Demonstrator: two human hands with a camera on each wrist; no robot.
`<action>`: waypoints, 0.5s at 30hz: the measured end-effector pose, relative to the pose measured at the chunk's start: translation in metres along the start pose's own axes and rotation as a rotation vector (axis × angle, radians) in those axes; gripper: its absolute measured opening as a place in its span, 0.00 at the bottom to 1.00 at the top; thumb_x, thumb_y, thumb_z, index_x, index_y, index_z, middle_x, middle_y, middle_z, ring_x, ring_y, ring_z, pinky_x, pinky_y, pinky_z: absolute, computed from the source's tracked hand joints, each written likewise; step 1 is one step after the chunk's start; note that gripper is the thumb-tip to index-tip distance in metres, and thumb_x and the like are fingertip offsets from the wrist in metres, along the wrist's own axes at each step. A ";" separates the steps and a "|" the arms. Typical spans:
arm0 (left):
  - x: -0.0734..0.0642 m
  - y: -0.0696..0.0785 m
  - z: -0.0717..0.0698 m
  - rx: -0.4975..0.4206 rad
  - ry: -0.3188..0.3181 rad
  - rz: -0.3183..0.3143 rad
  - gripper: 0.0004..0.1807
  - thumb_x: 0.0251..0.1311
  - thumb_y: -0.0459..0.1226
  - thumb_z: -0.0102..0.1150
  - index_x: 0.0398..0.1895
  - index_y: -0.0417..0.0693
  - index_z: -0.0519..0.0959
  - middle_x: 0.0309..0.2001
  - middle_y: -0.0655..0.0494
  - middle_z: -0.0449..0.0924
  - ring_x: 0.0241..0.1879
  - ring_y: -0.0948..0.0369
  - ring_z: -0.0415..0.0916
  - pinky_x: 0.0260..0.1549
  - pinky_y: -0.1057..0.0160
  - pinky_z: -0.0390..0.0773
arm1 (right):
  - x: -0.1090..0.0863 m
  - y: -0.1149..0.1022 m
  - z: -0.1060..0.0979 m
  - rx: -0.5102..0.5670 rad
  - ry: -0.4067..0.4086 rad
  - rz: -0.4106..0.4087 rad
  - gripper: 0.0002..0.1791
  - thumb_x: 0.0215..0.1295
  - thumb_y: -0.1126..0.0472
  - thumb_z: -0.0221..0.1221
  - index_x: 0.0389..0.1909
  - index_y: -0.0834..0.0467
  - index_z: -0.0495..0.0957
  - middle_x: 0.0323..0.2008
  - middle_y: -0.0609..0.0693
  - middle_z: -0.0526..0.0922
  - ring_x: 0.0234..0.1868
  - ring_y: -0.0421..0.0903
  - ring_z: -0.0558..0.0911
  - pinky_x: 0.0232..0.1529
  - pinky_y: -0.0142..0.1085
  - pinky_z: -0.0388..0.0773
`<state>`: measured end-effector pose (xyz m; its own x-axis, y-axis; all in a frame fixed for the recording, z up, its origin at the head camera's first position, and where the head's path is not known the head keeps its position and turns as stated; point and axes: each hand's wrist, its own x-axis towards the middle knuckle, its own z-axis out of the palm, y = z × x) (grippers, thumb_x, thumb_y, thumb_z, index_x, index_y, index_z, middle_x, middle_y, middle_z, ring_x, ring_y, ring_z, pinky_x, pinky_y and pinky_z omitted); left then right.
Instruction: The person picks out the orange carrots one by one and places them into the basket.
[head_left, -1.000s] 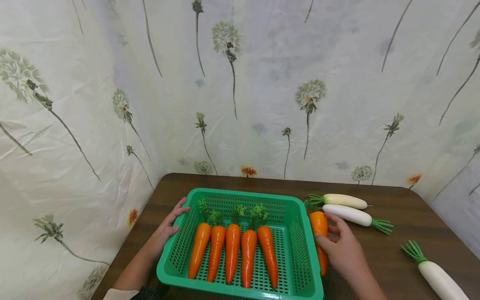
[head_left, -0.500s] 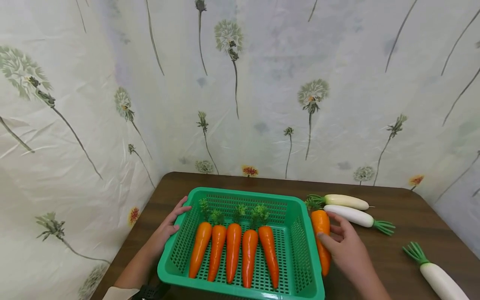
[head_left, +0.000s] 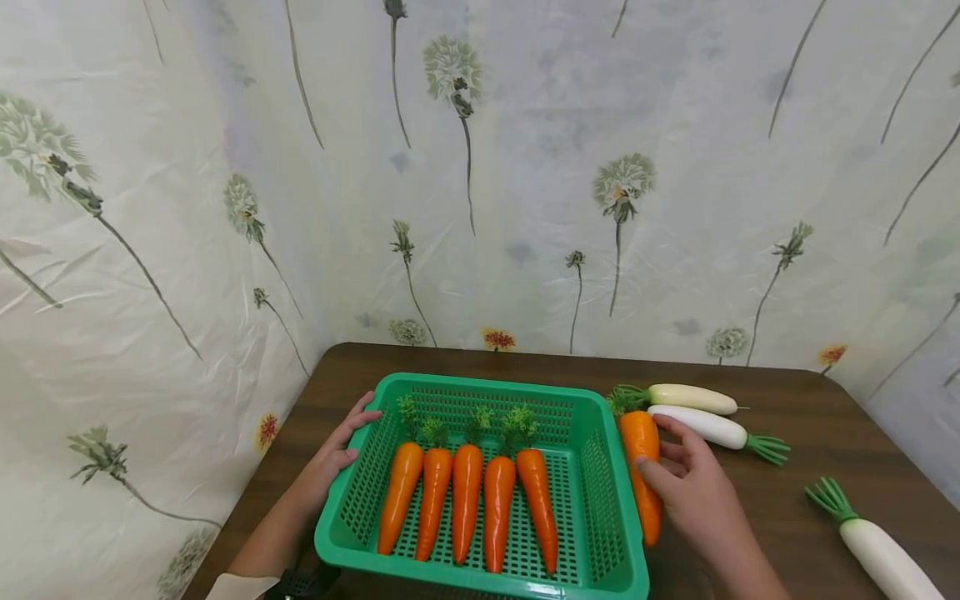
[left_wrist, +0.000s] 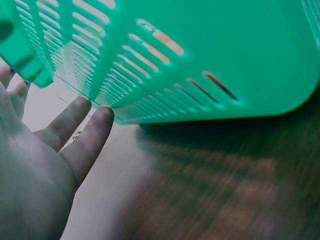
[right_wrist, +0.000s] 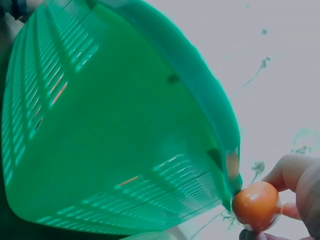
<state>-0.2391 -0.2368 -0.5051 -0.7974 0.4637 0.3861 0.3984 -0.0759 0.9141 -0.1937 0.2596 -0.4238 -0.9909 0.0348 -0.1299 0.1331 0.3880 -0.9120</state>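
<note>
Five-odd aside, several orange carrots (head_left: 467, 504) with green tops lie side by side in a green plastic basket (head_left: 495, 389). My left hand (head_left: 341, 446) rests at the basket's left rim; in the left wrist view its fingers (left_wrist: 90, 145) are extended against the slotted outer wall. With thumb and fingers, my right hand (head_left: 693, 483) holds another carrot (head_left: 640, 442) just outside the basket's right rim. That carrot slants tip-down towards me, and its leafy top is at the far end. The right wrist view shows the carrot (right_wrist: 256, 206) end-on, close to the rim.
Behind my right hand, a cream radish (head_left: 693, 398) and a white radish (head_left: 705, 427) lie on the dark wooden table (head_left: 795, 400). Another white radish (head_left: 885, 554) lies at the right. Flower-patterned sheeting (head_left: 525, 167) hangs behind and left of the table.
The carrot in my right hand has risen slightly beside the basket's rim. My left hand and the basket stay in place.
</note>
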 end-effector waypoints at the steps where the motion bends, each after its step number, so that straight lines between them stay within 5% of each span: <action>1: 0.000 0.000 0.000 0.000 0.001 0.000 0.28 0.76 0.30 0.31 0.76 0.24 0.53 0.85 0.40 0.26 0.79 0.76 0.42 0.68 0.72 0.63 | 0.000 -0.001 0.000 0.009 -0.001 -0.002 0.44 0.77 0.55 0.58 0.85 0.53 0.45 0.72 0.70 0.66 0.64 0.59 0.78 0.48 0.40 0.84; 15: -0.001 0.002 0.001 -0.002 0.006 0.000 0.28 0.77 0.30 0.31 0.76 0.24 0.53 0.85 0.40 0.26 0.79 0.76 0.43 0.67 0.71 0.65 | -0.002 -0.013 0.002 0.027 -0.012 -0.036 0.45 0.77 0.56 0.58 0.86 0.51 0.43 0.71 0.69 0.66 0.60 0.53 0.80 0.47 0.38 0.84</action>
<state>-0.2375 -0.2363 -0.5039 -0.8000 0.4585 0.3870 0.3977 -0.0776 0.9142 -0.1939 0.2530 -0.4123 -0.9948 0.0104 -0.1015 0.0983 0.3635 -0.9264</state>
